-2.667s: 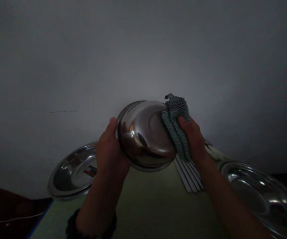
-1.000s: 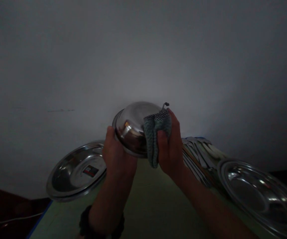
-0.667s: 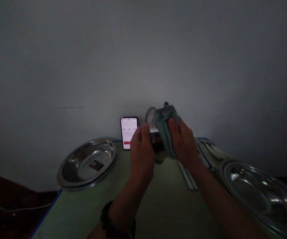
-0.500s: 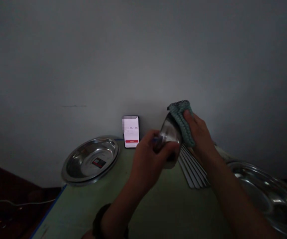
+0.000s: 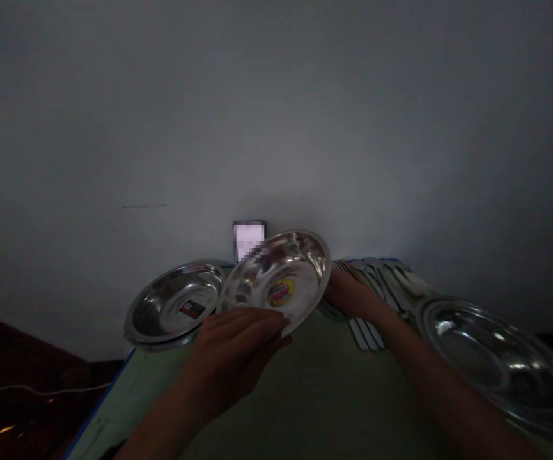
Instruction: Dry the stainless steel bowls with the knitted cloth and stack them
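Note:
A shiny metal bowl (image 5: 305, 291) with a yellow and red sticker inside is tilted, its hollow facing me, above the table. My left hand (image 5: 242, 342) is closed on its near rim, thumb and fingers on either side. At the bowl's right edge is my right hand (image 5: 353, 294), its fingers hidden behind the bowl. A bit of the dark green cloth (image 5: 332, 312) shows under that hand, against the bowl's outside. Left of the bowl, metal dishes (image 5: 154, 342) sit stacked, the top one with a dark label.
A lit phone (image 5: 249, 235) leans on the wall, partly covered by the bowl. Several pieces of flatware (image 5: 366, 335) lie beyond and beneath my right forearm. A large metal basin (image 5: 506, 370) stands at the right. The green table (image 5: 276, 409) has a blue edge.
The bowl has turned from side-on to show its inside and moved left and down. My right hand with the cloth has gone down behind it. My left hand has shifted down and left.

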### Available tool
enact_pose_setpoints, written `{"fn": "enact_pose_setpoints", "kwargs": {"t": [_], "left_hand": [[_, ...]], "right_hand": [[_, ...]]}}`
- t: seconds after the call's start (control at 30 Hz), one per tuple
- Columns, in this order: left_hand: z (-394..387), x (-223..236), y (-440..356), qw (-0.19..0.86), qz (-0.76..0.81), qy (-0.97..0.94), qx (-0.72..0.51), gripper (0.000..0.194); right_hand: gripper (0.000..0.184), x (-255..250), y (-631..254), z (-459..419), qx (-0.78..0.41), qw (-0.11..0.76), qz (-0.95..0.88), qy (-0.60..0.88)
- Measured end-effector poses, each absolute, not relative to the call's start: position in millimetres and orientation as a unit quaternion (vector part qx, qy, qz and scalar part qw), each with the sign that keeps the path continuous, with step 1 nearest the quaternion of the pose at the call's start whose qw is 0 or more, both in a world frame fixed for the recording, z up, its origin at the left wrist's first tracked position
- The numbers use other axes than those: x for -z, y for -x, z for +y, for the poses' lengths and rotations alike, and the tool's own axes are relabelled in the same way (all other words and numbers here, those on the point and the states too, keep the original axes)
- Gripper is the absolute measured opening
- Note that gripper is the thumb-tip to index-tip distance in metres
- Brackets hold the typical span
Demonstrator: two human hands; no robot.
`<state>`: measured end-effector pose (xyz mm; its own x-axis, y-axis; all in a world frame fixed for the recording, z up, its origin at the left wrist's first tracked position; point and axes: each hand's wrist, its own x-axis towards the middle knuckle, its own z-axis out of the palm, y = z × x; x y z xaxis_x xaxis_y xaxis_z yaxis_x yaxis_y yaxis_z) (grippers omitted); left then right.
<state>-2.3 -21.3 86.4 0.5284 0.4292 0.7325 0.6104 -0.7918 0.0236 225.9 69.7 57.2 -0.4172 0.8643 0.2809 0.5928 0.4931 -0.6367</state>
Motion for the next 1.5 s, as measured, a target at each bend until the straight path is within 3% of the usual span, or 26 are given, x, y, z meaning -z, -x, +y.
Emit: {"fn": "enact_pose_setpoints", "kwargs": {"t": [0.07, 0.23, 0.37, 0.53, 0.7, 0.77, 0.9, 1.07, 1.23, 1.5], "left_hand": [[-20, -87, 2, 0.16, -0.292, 0.864, 0.378, 0.015], [-17, -89, -8, 0.21, -0.244, 0.887, 0.333, 0.013], [-17, -83, -27, 0.186, -0.199, 0.915, 0.298, 0.023], [-18, -64, -55, 0.143, -0.154, 0.933, 0.291, 0.029], [-16, -55, -72, 0.126, -0.128, 0.948, 0.264, 0.031], [-16, -52, -76, 0.121, -0.123, 0.951, 0.257, 0.029], [-26, -41, -84, 0.081, -0.109, 0.958, 0.252, 0.026], [-42, -27, -92, 0.037, -0.078, 0.969, 0.233, 0.011], [-43, -29, -87, 0.042, -0.079, 0.97, 0.226, 0.013], [-43, -33, -86, -0.005, -0.091, 0.98, 0.177, 0.01]], "right_hand": [[0.032, -45, -228, 65, -0.268, 0.288, -0.817, 0.423], [0.045, -65, -257, 58, -0.286, 0.374, -0.758, 0.452], [0.038, -88, -293, 49, -0.203, 0.297, -0.787, 0.502], [0.036, -73, -355, 36, -0.081, 0.142, -0.753, 0.637], [0.053, -45, -437, 21, -0.077, 0.095, -0.649, 0.751], [0.045, -38, -461, 15, -0.111, 0.08, -0.625, 0.768], [0.032, -37, -485, 8, -0.178, 0.088, -0.635, 0.747], [0.034, -52, -498, 0, -0.213, 0.112, -0.655, 0.716], [0.034, -70, -504, -11, -0.21, 0.123, -0.665, 0.706], [0.03, -111, -453, -22, -0.309, 0.164, -0.718, 0.602]]}}
